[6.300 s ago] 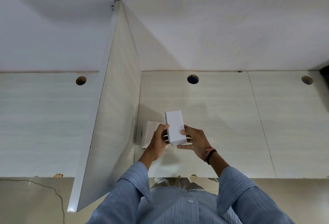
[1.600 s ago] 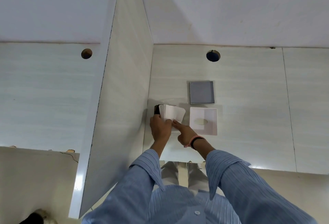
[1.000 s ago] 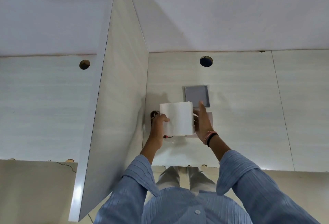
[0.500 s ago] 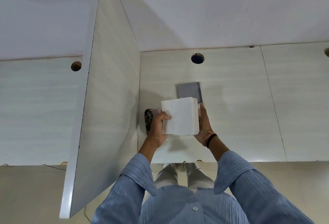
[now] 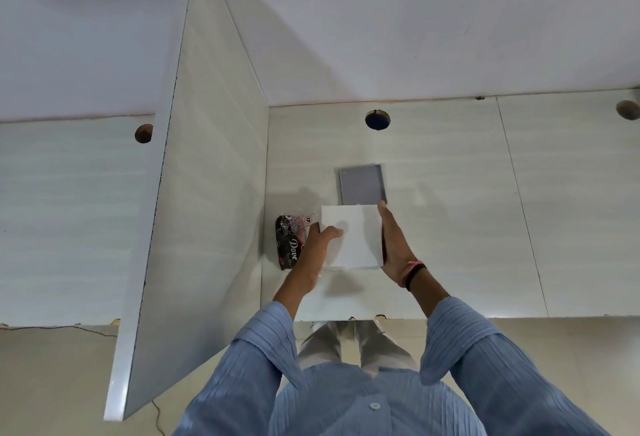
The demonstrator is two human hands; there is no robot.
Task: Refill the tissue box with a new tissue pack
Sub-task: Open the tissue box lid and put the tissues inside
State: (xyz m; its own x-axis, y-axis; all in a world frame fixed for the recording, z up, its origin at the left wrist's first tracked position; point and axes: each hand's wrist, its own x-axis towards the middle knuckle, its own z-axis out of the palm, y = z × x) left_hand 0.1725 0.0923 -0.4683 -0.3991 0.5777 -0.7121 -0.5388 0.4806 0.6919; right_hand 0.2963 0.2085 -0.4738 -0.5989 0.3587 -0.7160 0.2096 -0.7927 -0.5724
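A square white stack of tissues (image 5: 356, 238) is held flat between both hands above the desk. My left hand (image 5: 320, 243) grips its left edge with the thumb on top. My right hand (image 5: 393, 245) presses along its right edge, fingers straight. The empty dark tissue wrapper (image 5: 289, 241) with white lettering lies on the desk to the left, partly behind my left hand. A grey square box part (image 5: 362, 184) sits on the desk just beyond the stack. The white lid with the oval slot is hidden under the stack.
A tall white partition panel (image 5: 194, 193) stands just left of the wrapper. The pale desk (image 5: 467, 214) has round cable holes (image 5: 377, 119) near the back wall. Its front edge runs below my wrists.
The tissue stack was lifted out of the wrapper and turned flat between both hands. In the last half second it has stayed in place, with the wrapper left lying on the desk.
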